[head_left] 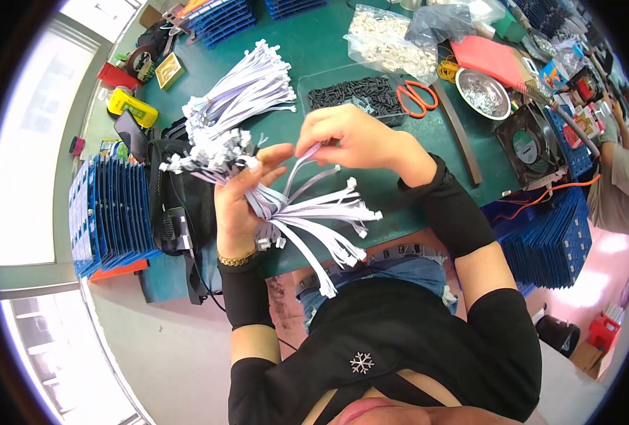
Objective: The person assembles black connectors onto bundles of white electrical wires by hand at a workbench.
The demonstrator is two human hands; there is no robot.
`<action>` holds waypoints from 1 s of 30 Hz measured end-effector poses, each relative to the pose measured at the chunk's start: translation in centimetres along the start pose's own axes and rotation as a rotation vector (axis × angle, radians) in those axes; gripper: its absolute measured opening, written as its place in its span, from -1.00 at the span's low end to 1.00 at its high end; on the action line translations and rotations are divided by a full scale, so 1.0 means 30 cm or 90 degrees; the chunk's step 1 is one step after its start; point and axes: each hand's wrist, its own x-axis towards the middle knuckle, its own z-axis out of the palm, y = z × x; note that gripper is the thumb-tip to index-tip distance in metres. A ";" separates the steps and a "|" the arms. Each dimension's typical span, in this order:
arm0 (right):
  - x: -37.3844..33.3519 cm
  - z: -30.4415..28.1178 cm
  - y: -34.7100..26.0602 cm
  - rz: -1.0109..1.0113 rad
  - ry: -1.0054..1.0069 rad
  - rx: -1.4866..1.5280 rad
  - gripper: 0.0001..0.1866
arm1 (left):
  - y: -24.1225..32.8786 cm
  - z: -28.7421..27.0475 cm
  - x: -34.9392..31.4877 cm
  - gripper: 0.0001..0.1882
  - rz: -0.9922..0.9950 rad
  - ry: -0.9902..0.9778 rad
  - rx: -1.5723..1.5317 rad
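A bundle of flat white cables point(286, 208) with small white end connectors lies across the palm of my left hand point(235, 212). That hand is curled round the middle of the bundle, and loose cable ends fan out to the right and toward me. My right hand point(360, 140) pinches a strand of the bundle between thumb and fingers, just above and right of the left fingertips. Beyond the left hand, a second bunch of white cables point(254, 85) rests on the green table point(272, 28). Connector ends overlap between the two bunches, so their border is hard to see.
Behind my right hand are small black parts point(346, 93) in a clear tray and orange-handled scissors point(419, 99). To the right are a dark bar point(459, 134), a metal bowl point(504, 110) and a fan point(530, 150). A black bag point(166, 184) and blue racks point(116, 212) stand left.
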 end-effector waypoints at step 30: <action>0.017 0.104 -0.090 0.156 0.228 0.092 -0.65 | -0.059 0.036 -0.042 -0.76 0.057 0.068 0.200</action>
